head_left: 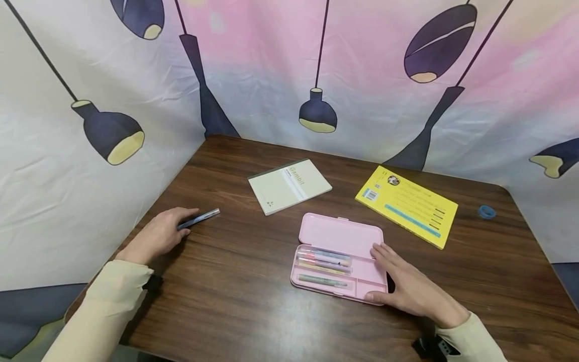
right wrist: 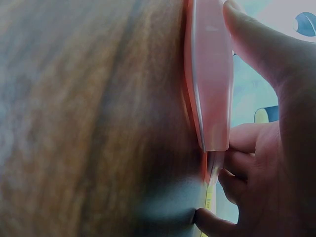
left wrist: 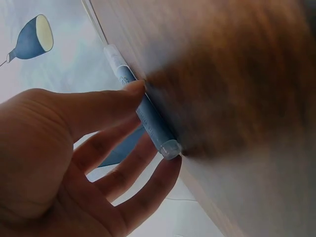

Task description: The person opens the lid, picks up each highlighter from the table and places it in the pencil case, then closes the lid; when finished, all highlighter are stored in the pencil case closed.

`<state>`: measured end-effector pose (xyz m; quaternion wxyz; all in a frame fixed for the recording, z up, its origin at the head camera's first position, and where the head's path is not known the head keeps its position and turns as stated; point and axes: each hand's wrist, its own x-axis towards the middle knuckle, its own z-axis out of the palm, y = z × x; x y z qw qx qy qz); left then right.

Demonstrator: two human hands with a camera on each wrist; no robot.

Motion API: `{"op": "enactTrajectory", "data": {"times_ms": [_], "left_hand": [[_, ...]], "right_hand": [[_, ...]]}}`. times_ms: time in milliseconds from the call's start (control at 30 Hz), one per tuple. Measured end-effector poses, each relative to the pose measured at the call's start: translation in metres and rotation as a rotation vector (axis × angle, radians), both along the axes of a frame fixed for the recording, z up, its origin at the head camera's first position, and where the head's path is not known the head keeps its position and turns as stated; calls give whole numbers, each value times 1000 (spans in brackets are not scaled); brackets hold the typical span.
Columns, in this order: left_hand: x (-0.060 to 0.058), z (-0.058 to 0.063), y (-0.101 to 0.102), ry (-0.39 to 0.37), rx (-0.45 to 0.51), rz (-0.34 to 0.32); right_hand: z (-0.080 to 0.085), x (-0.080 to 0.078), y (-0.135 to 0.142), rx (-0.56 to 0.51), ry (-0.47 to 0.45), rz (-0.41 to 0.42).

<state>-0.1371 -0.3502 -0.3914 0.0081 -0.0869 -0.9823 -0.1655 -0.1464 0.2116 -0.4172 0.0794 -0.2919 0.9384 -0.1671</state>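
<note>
My left hand (head_left: pixel 160 234) is at the table's left side, pinching a blue pen (head_left: pixel 199 219) between thumb and fingers. In the left wrist view the pen (left wrist: pixel 150 118) shows a clear cap and a clear end, close to the tabletop. A pink pencil case (head_left: pixel 341 231) lies with its lid folded back. Inside it are several pens (head_left: pixel 323 261) in the upper part and a green pen (head_left: pixel 322 281) in the front compartment. My right hand (head_left: pixel 409 284) rests at the case's right end, thumb on the front corner and fingertips by the lid.
A cream notebook (head_left: pixel 289 186) lies behind the case, and a yellow book (head_left: pixel 409 206) lies to its right. Further right is a blue tape roll (head_left: pixel 487 212). A printed cloth (head_left: pixel 271 65) hangs along the back and left of the wooden table (head_left: pixel 239 311).
</note>
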Motion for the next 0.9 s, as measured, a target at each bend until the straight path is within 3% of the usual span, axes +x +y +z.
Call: {"op": "enactTrajectory", "data": {"times_ms": [900], "left_hand": [[2,-3,1,37,2,6]], "right_hand": [[0,-2,-1,7,-3,2]]}}
